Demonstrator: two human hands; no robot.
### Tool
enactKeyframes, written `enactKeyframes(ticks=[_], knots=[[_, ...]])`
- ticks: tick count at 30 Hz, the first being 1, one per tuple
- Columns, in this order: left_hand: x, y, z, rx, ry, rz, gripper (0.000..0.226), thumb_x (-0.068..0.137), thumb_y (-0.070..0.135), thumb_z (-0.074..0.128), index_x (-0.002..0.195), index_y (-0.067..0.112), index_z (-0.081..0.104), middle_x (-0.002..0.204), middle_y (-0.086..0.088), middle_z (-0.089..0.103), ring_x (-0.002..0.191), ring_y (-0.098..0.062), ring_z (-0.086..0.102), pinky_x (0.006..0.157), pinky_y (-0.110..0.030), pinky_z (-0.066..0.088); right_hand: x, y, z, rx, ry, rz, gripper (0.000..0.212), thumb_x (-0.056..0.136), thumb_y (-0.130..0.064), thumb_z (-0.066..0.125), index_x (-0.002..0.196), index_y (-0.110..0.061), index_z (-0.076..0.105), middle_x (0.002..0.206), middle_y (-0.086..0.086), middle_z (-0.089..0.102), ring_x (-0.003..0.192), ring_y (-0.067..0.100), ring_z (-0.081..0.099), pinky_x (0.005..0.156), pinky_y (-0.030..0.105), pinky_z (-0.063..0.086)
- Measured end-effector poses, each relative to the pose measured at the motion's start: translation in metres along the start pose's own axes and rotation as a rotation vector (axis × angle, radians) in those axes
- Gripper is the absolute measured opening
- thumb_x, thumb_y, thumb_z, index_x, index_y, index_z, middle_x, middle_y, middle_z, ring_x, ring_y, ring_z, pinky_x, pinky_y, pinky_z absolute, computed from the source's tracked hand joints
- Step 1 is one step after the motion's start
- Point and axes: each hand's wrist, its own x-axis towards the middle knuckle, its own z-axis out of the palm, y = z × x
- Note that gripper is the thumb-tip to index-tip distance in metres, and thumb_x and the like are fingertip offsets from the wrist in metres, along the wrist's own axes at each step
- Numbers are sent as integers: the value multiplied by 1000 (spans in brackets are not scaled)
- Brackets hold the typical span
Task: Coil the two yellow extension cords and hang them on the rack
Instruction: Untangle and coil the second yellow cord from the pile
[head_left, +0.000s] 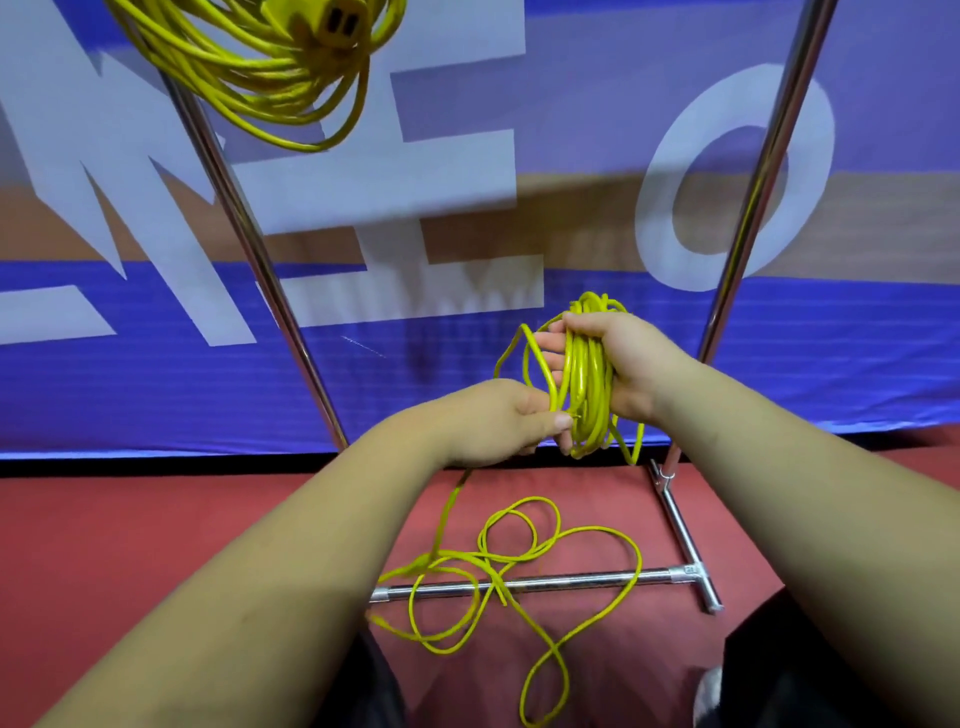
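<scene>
Between the uprights, centre frame: I see the right hand (618, 364), fingers curled round the second cord's coil (587, 384).
Left hand (498, 421): thumb and fingertips pinch one strand at the coil's 7 o'clock edge.
Loose tail (519, 558): drops from the left hand to the red floor (104, 545) and lies in open loops across the base bar (571, 579), reaching 6 o'clock.
First cord (270, 67): coiled and hanging at 11 o'clock, with its socket end (332, 23) on top; its support lies beyond the frame.
Edges: left upright (249, 234) slants from 11 o'clock toward centre; right upright (758, 208) stands at 2 o'clock, near the right wrist; foot bar (685, 540) is at 4 o'clock; banner (467, 156) closes the back.
Open room: red floor spreads at 8 o'clock, well apart from the loops.
Count: two cords, two hands, two uprights, two floor bars.
</scene>
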Motion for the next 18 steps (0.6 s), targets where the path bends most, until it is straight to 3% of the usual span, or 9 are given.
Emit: enactKeyframes(ticks=[3, 6, 8, 11, 14, 16, 18], knots=[[-3, 1, -3, 107, -41, 23, 37, 106, 49, 48, 97, 26, 76, 94, 0, 74, 84, -11, 65, 88, -33, 52, 1, 6, 5, -19, 3, 42, 19, 108, -25, 54, 101, -9, 62, 95, 11, 81, 74, 19, 74, 69, 35, 60], [-5, 3, -7, 156, -96, 1, 38, 108, 44, 48, 91, 21, 73, 78, 17, 69, 69, 3, 56, 75, -18, 45, 1, 13, 9, -53, -29, 98, 25, 109, -32, 54, 116, -10, 62, 105, 10, 81, 79, 22, 71, 73, 38, 57], [-6, 1, -7, 160, -161, -22, 38, 108, 43, 48, 91, 20, 73, 74, 22, 66, 65, 6, 53, 68, -12, 40, 4, 16, 12, -53, -21, 116, 30, 107, -37, 58, 115, -9, 65, 99, 6, 82, 81, 21, 65, 78, 38, 53], [-10, -4, -7, 111, -235, 1, 37, 108, 45, 49, 98, 21, 75, 92, 15, 73, 70, 4, 53, 72, -16, 41, 6, 19, 14, -62, 4, 120, 32, 99, -43, 69, 98, -11, 69, 79, 1, 77, 64, 16, 64, 68, 33, 53], [-11, -4, -6, 85, -251, 20, 35, 108, 45, 49, 102, 23, 76, 74, 25, 63, 65, 7, 52, 69, -12, 39, 6, 20, 16, -44, -23, 101, 26, 99, -33, 71, 99, -7, 72, 69, -1, 69, 56, 12, 66, 56, 28, 57], [-11, -5, -2, 59, -262, -4, 39, 105, 52, 51, 98, 23, 76, 70, 16, 57, 64, -4, 49, 69, -22, 41, 6, 17, 16, 0, -14, 88, 15, 100, -20, 67, 99, -7, 72, 69, -1, 71, 56, 10, 68, 54, 27, 59], [-11, -11, 2, 51, -309, -27, 43, 102, 54, 55, 91, 17, 73, 69, 4, 58, 65, -11, 51, 71, -29, 44, 7, 9, 14, 74, -26, 84, 9, 98, -13, 60, 94, -8, 68, 68, -2, 68, 49, 8, 59, 47, 24, 52]])
